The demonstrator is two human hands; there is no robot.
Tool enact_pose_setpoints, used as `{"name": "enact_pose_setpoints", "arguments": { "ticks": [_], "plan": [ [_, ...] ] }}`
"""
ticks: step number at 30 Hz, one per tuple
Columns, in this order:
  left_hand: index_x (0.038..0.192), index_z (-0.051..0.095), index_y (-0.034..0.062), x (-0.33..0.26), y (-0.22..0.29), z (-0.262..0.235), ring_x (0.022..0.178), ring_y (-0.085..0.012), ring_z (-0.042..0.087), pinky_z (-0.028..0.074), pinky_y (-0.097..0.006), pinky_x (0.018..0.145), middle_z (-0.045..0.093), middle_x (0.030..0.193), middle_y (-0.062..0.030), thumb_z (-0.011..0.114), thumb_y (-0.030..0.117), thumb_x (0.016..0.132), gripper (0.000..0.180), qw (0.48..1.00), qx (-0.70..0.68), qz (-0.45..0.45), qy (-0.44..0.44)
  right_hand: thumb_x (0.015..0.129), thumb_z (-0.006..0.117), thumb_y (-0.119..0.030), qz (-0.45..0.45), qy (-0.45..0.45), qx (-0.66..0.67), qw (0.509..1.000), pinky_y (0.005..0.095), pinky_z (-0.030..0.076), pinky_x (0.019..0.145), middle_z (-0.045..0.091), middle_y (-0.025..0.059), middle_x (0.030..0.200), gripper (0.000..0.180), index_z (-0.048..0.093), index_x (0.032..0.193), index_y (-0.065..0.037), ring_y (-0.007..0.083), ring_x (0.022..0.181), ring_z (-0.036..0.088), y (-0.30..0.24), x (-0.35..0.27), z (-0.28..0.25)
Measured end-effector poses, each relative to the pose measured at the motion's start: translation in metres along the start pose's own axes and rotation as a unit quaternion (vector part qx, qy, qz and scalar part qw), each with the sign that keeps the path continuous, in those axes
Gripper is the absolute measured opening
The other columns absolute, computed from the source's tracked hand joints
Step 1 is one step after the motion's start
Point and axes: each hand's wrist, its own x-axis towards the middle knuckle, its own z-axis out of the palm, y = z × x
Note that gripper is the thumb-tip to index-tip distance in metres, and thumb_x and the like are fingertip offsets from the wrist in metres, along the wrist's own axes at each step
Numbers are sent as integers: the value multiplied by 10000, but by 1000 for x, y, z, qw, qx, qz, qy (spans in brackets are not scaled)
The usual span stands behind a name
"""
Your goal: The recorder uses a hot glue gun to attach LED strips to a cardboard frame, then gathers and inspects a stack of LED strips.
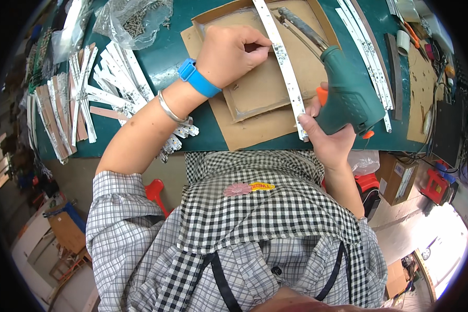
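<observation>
With left hand [226, 57] pinched shut against a long white strip [291, 86] and right hand [332, 141] clasping its near end plus a green pistol-shaped plastic tool [351, 93], apparently braced the strip for steadiness over a brown cardboard tray [260, 88].

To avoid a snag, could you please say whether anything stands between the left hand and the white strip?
Nothing visible does: the left hand is at the left edge of the white strip; the glue gun is right of the strip.
</observation>
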Motion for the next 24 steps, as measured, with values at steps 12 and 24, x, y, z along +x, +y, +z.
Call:
{"name": "enact_pose_setpoints", "arguments": {
  "ticks": [12, 24],
  "plan": [
    [920, 752, 18, 2, -4, -6, 723, -76, 674, 557, -224, 661, 723, 790, -42, 735, 89, 805, 137, 986, -81, -127, -68, 787, 700, 42, 6, -43, -18, 999, 275, 505, 512, 575, 184, 1112, 565, 455, 1295, 73, 154, 629, 582, -37, -17, -33],
    [839, 763, 69, 1, -6, 1, 643, -186, 694, 561, -285, 625, 722, 743, -88, 724, 119, 730, 127, 995, -62, -75, -33, 755, 714, 91, 45, -24, -36, 998, 255, 545, 538, 605, 182, 1167, 553, 512, 1269, 49, 166, 803, 626, -49, -24, -39]
  ]
}}
